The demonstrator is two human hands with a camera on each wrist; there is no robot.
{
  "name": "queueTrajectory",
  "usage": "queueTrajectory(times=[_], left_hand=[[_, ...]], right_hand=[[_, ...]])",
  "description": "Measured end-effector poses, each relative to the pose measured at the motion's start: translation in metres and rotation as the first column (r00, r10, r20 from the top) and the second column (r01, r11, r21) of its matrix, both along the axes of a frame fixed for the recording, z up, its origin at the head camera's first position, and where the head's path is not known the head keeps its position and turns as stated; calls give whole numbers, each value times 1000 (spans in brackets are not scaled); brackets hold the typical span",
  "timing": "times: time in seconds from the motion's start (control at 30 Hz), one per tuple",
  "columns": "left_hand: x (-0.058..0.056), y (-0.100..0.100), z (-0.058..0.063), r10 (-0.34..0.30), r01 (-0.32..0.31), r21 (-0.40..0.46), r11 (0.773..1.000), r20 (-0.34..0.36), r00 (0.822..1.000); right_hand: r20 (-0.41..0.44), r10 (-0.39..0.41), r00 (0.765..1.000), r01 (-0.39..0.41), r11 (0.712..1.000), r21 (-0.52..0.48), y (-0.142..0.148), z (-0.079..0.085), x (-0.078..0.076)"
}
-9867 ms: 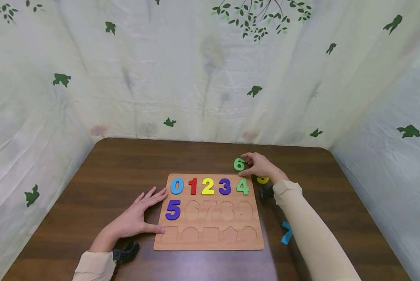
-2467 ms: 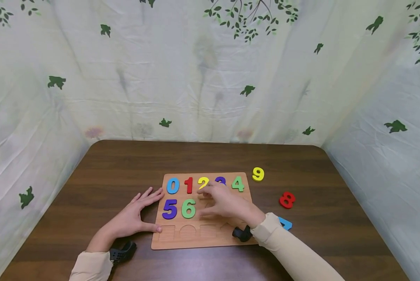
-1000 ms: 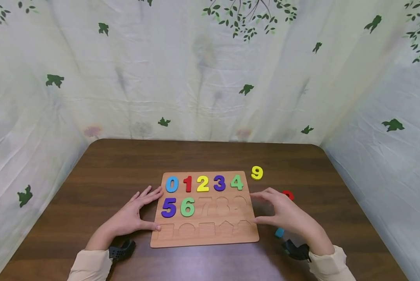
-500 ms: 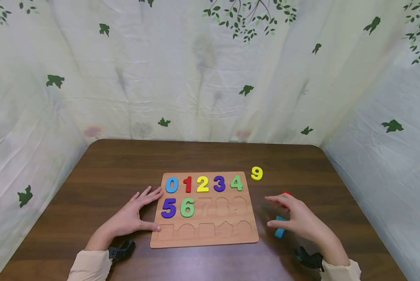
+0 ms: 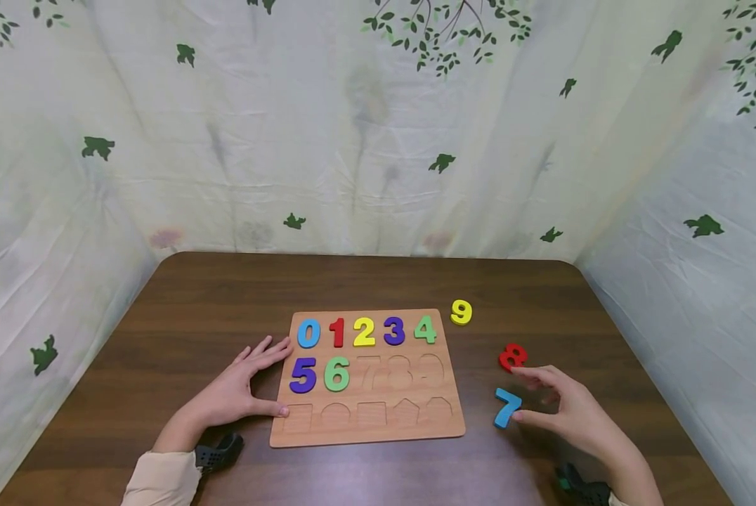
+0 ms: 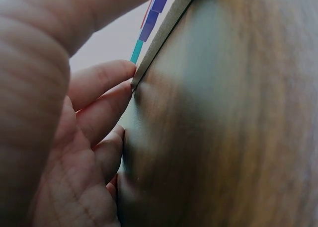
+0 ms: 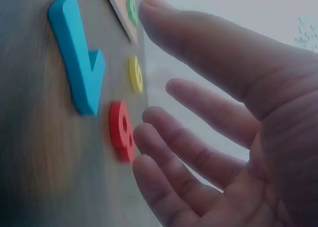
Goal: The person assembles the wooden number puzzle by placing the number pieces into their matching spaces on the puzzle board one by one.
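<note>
A wooden number puzzle board (image 5: 378, 425) lies on the table, with coloured digits 0 to 6 set in its upper and middle rows. My left hand (image 5: 239, 386) rests against the board's left side, thumb on its lower corner and fingertips at the upper edge. Beyond the right side, my right hand (image 5: 574, 407) is spread beside a blue number 7 (image 5: 507, 407), its thumb tip near that piece. The right wrist view shows a gap between the fingers and the blue 7 (image 7: 77, 58). A red number 8 (image 5: 513, 356) lies just past the right fingertips.
A yellow number 9 (image 5: 461, 312) lies off the board's upper right corner. Outlined recesses show in the board's middle and bottom rows. The brown table (image 5: 239, 281) ends at a pale curtain (image 5: 353, 140) with leaf and bird prints.
The green 6 went into the board earlier. Since then my right hand touched the board's right side, then moved right to the blue 7. My left hand stayed in place.
</note>
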State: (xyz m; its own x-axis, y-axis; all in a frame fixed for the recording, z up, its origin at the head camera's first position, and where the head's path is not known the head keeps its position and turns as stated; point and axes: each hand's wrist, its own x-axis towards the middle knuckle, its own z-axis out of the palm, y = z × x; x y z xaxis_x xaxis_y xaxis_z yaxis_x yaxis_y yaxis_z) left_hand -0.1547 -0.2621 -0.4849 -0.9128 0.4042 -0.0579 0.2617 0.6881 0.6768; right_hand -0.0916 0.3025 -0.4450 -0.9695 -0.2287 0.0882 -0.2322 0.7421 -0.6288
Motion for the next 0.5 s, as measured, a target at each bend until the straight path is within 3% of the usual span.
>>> queueTrajectory(times=[0.5], left_hand=[[0,0,0,2,-2,-7,1000,1,1000]], right_hand=[[120,-115,986,118,993,-24,8,-14,10]])
